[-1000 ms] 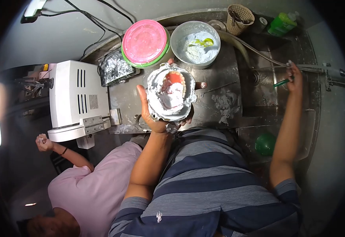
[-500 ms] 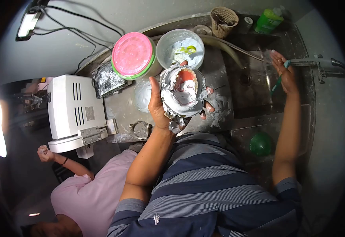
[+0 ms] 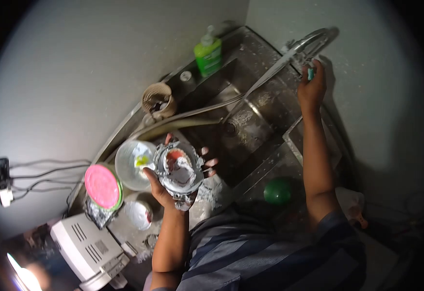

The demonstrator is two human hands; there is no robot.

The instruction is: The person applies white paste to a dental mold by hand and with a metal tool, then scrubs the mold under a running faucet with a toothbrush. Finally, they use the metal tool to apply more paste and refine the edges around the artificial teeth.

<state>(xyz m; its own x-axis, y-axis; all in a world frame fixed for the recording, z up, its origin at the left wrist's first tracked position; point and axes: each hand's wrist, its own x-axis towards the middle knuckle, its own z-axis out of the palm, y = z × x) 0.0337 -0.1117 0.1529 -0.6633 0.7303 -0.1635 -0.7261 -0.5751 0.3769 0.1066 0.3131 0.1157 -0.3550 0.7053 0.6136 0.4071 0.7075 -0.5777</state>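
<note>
My left hand is wrapped round a round metal flask, palm up. The flask's open face shows white plaster and a pink denture base with a row of teeth. On the right, my right hand is closed at the faucet by the wall, with a small teal item between its fingers. Its exact hold on the tap is partly hidden. Water appears to run into the metal sink. A bowl with white powder and a yellow-green piece stands beside my left hand.
A pink-lidded tub, a small bowl and a white machine are at the lower left. A wicker basket and a green soap bottle stand along the back. A green ball-like object lies below the sink.
The view has turned and shifted toward the sink. My right hand has moved from above the basin to the faucet. My left hand still holds the flask. The other person is mostly out of view.
</note>
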